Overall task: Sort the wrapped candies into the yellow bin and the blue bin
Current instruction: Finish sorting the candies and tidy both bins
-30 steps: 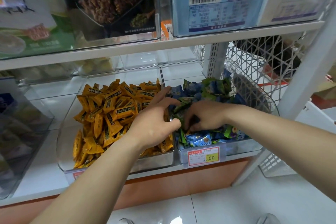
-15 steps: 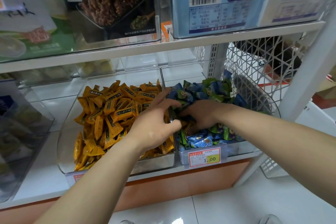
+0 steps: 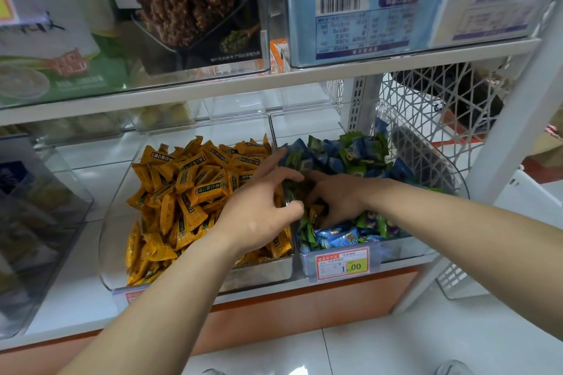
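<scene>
We hunt strays in blue bin [image 3: 402, 249] — one yellow candy [image 3: 315, 213] lies there, between our hands. Left hand [image 3: 259, 216] spread, holding nothing; right hand [image 3: 341, 201] fingers buried, grip unclear. Next, we judge — pinch it, carry to yellow bin [image 3: 259, 274].

A white shelf board [image 3: 274, 82] is running across above the left hand [image 3: 256, 216] and the right hand [image 3: 341, 201]. Clear boxes [image 3: 265, 9] of food packs are sitting on it. A white post [image 3: 518, 137] is standing to the right of the hands. A white net basket [image 3: 405, 91] is showing behind them. A shiny white tile floor [image 3: 396, 344] is lying below the arms. An orange strip [image 3: 304, 304] is running under the low shelf.
</scene>
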Tool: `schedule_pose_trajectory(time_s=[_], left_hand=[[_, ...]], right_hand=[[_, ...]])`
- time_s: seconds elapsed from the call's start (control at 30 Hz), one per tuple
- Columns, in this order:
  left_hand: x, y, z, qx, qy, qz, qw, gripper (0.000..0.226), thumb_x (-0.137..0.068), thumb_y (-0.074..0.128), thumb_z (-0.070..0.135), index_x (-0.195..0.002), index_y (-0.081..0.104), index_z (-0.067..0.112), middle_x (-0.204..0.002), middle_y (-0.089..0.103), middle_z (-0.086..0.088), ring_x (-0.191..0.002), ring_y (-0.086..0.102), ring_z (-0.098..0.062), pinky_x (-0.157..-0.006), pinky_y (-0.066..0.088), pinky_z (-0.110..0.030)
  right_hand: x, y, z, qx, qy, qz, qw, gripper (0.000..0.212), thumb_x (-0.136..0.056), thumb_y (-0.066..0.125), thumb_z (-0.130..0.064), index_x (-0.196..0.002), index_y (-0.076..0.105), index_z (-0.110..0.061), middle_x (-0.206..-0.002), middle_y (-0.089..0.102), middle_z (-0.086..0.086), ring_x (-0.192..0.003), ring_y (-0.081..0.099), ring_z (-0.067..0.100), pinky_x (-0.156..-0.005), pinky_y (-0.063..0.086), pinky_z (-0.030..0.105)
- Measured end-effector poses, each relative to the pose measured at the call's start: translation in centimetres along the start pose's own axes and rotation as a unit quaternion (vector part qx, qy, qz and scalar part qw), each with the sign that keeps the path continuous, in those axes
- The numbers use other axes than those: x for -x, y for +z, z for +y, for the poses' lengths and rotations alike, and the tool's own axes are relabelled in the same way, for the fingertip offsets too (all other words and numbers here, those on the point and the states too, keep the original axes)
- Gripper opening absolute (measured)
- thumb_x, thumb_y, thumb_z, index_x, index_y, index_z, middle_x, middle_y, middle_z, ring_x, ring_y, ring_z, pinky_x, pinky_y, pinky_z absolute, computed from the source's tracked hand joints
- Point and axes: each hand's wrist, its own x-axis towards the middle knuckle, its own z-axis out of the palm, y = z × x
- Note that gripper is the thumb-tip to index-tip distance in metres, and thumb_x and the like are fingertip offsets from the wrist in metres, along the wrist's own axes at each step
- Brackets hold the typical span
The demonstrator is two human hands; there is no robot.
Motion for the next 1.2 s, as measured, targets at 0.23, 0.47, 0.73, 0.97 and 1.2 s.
schedule_pose_trajectory(time_s=[0.23, 0.47, 0.73, 0.97, 1.2], left_hand=[[-0.1, 0.0, 0.0, 0.003, -0.004, 0.002, 1.0, 0.043, -0.073, 0.055, 0.051, -0.116, 0.05, 0.055, -0.155, 0.009, 0.038, -0.137, 0.028, 0.005, -0.077, 0.033, -0.009], [-0.1, 0.0, 0.0, 0.005, -0.004, 0.007, 1.0, 0.045, -0.072, 0.056, 0.05, -0.117, 0.053, 0.051, -0.155, 0.012, 0.036, -0.137, 0.028, 0.006, -0.083, 0.034, -0.014], [-0.2, -0.2, 0.5, -0.007, -0.001, 0.001, 1.0, 0.044, -0.083, 0.063, 0.049, -0.123, 0.048, 0.055, -0.16, 0.017, 0.024, -0.144, 0.025, -0.005, -0.1, 0.031, -0.022], [-0.1, 1.2, 4.0, -0.068, 0.028, 0.119, 0.99, 0.067, -0.087, 0.048, 0.065, -0.146, 0.035, 0.035, -0.139, 0.056, 0.003, -0.131, 0.045, -0.02, -0.098, 0.047, -0.037], [-0.7, 1.8, 4.8, 0.039, 0.057, 0.137, 0.988, 0.052, -0.096, 0.06, 0.042, -0.145, 0.048, 0.03, -0.141, 0.057, 0.007, -0.13, 0.052, -0.01, -0.106, 0.045, -0.034]], right_hand=[[-0.8, -0.2, -1.0, -0.126, 0.033, -0.001, 0.991, 0.025, -0.083, 0.073, -0.047, -0.097, 0.069, -0.027, -0.09, 0.063, -0.011, -0.09, 0.06, 0.014, -0.078, 0.047, 0.032], [0.3, -0.1, -1.2, -0.208, 0.024, 0.085, 0.974, 0.021, -0.073, 0.085, -0.033, -0.085, 0.068, -0.038, -0.089, 0.064, -0.019, -0.087, 0.06, 0.005, -0.071, 0.043, 0.021], [4.8, -2.5, -1.7, -0.227, 0.039, 0.223, 0.947, 0.025, -0.074, 0.083, -0.037, -0.097, 0.074, -0.033, -0.094, 0.069, -0.018, -0.087, 0.062, 0.001, -0.076, 0.05, 0.025], [7.9, -2.2, -2.7, -0.531, -0.001, 0.299, 0.793, 0.019, -0.079, 0.082, -0.012, -0.082, 0.074, -0.029, -0.084, 0.072, -0.007, -0.083, 0.07, 0.011, -0.074, 0.055, 0.025], [8.5, -1.5, -4.3, -0.728, -0.012, 0.289, 0.622, 0.017, -0.084, 0.072, -0.003, -0.096, 0.069, -0.015, -0.092, 0.074, 0.009, -0.092, 0.072, 0.026, -0.079, 0.059, 0.035]])
